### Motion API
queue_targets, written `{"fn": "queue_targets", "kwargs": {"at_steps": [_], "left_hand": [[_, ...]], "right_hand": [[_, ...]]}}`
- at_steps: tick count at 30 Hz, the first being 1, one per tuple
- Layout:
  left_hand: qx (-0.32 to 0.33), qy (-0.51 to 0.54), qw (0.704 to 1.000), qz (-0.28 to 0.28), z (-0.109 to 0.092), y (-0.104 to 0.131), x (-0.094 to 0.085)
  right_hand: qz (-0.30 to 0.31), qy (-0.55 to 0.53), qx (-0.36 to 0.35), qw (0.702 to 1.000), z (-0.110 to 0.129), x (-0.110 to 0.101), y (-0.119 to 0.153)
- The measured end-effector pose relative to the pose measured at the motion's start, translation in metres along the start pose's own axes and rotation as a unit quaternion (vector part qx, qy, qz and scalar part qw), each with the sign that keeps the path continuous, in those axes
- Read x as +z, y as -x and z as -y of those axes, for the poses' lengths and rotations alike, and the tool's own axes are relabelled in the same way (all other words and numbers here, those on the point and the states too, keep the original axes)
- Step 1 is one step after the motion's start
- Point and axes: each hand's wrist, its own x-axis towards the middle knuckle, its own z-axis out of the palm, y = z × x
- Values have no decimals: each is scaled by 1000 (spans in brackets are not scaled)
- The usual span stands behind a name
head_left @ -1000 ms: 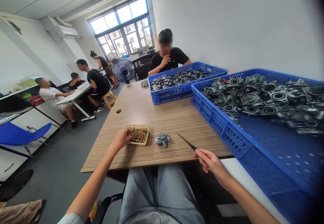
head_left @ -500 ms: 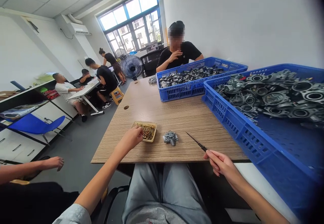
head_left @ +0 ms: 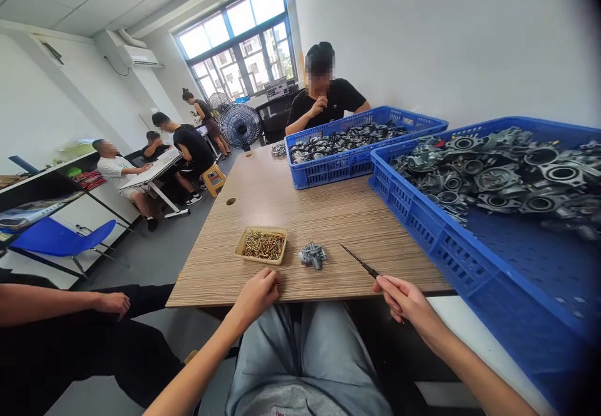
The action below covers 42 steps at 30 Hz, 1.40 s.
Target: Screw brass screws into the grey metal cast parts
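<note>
My left hand is at the table's front edge, just in front of the tray, its thumb and fingers pinched together. A tiny brass piece, too small to make out well, seems to poke from the fingertips. In my right hand is a thin dark screwdriver, its tip pointing left and away over the tabletop. A small grey metal carburetor rests on the table between my hands, touched by neither. Left of it stands the shallow cream tray of small brass screw-like parts.
Two blue crates full of metal carburetor parts take up the table's right and back. A person sits behind the far crate. At my left, another person's forearm is close by. More people sit farther off.
My left hand has come out of the brass parts tray and moved toward me and right, to the table edge. My right hand still holds the screwdriver. The neighbour's hand at left has shifted slightly.
</note>
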Motion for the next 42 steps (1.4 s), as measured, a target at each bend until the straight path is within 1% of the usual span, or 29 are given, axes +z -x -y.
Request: {"fn": "queue_targets", "kwargs": {"at_steps": [2, 5, 10, 15, 20, 24, 27, 31, 34, 37, 42], "left_hand": [[-11, 30, 999, -23, 6, 2, 5], [-16, 50, 998, -43, 12, 4, 6], [-18, 41, 998, -40, 14, 3, 4], [-20, 19, 999, -42, 14, 1, 8], [-16, -4, 997, -70, 17, -3, 13], [-11, 21, 995, -100, 17, -4, 15], [13, 56, 992, -115, 6, -3, 11], [51, 80, 988, -119, -24, -7, 0], [71, 82, 986, -123, -44, -19, -5], [83, 73, 985, -131, -57, -37, -3], [91, 43, 985, -141, -67, -64, 9]], "right_hand": [[-2, 1, -1, 1000, 0, 0, 0], [-2, 3, 2, 1000, -1, 0, 0], [1, 8, 4, 1000, -3, 1, -2], [-1, 7, -1, 1000, -4, 1, -2], [5, 14, 1, 1000, -6, -2, -4], [4, 11, -3, 1000, -5, -2, -3], [1, 11, -5, 1000, -2, -1, -2], [4, 10, -14, 1000, -2, -1, -2], [5, 8, -15, 1000, -4, -1, -3], [4, 2, -11, 1000, -4, -1, -4], [4, -6, -9, 1000, -2, 0, -4]]}}
